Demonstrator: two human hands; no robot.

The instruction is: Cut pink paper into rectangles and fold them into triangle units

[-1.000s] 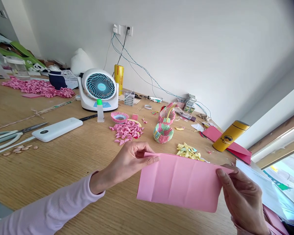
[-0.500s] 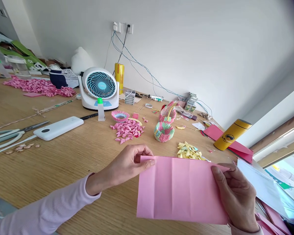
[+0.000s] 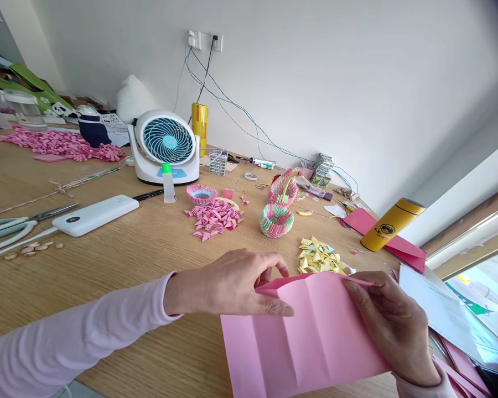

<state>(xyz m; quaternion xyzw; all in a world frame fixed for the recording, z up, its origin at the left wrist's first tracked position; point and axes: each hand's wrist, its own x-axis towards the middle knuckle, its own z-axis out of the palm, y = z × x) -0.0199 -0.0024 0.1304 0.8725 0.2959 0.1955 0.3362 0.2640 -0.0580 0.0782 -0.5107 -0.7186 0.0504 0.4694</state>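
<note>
A sheet of pink paper (image 3: pixel 299 342) with several parallel creases hangs between my hands above the table. My right hand (image 3: pixel 392 323) pinches its upper right corner, the thumb in front and the fingers behind. My left hand (image 3: pixel 236 282) is at the top edge, with the thumb across the front of the paper and some fingers behind it; the index finger arches above the edge. The paper bends near this hand, and its lower edge runs out of view. Just beyond the sheet lies a pile of yellow folded paper pieces (image 3: pixel 319 255).
Pink folded pieces (image 3: pixel 216 218) lie near two woven-looking paper baskets (image 3: pixel 276 221). A white fan (image 3: pixel 168 146), a small green-capped bottle (image 3: pixel 168 185), a white power bank (image 3: pixel 95 214) and scissors (image 3: pixel 20 225) are on the left. A yellow flask (image 3: pixel 392 224) stands at the right.
My left hand has moved right along the paper's top edge, from its left corner. The sheet's left side has dropped and the paper is now more bent. My right hand keeps its hold.
</note>
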